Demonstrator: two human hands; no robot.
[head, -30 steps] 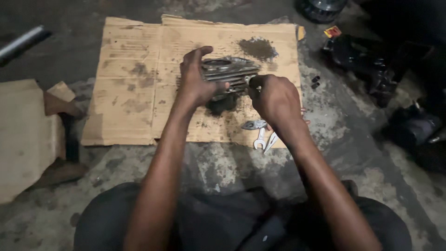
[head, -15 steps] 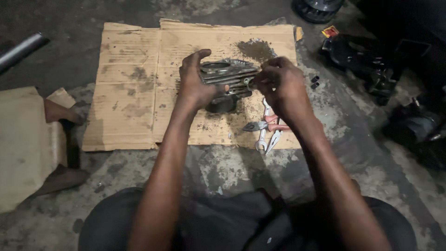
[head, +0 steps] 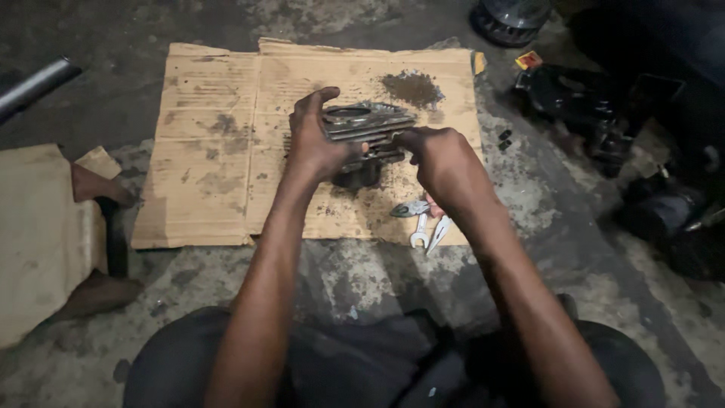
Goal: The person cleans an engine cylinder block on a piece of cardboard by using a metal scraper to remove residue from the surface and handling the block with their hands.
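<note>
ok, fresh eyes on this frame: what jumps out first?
Both hands grip a dark finned metal engine part mid-frame, the left hand wrapped around its left side, the right hand on its right end. It sits over a stained cardboard sheet spread on the grimy floor. Pliers and a small wrench lie at the cardboard's near edge, under the right wrist.

A grey, finned metal engine cylinder stands upright on the far right part of a cardboard sheet, its round bore facing up and its stacked fins lying level. Its surface is dull and grimy, with a darker round skirt below the fins. Both hands partly cover its sides.
</note>
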